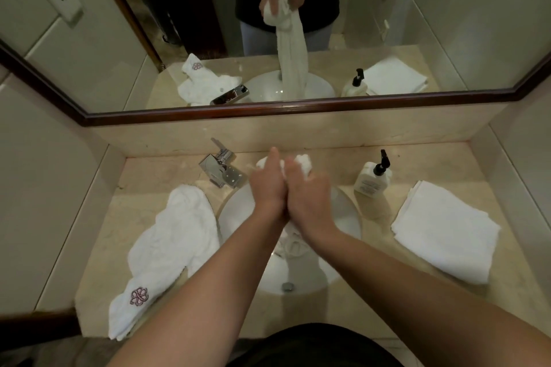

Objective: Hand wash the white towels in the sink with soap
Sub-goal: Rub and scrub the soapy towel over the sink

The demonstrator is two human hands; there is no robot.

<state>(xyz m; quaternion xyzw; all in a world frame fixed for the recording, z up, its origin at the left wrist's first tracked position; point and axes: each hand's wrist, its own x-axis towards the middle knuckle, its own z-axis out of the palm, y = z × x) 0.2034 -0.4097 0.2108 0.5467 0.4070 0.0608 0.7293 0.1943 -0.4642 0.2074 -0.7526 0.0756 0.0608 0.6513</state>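
Both hands meet above the sink (348, 217), near its back rim. The left hand (267, 185) and right hand (307, 188) each curl their fingers round a bunched white towel (302, 161), which hangs down into the bowl; the forearms hide most of its length, though the mirror (417, 24) shows it. A crumpled towel (176, 241) overhangs the counter's (372, 310) left front edge, touching the sink rim. The tap (220, 168), soap bottle (371, 179) and folded towel (447, 229) stand around the bowl.

On the worktop (179, 170), a crumpled towel (167, 247) lay left of the sink (346, 217), a folded towel (447, 229) right, the soap bottle (371, 177) between sink and folded towel, the tap (220, 168) behind-left
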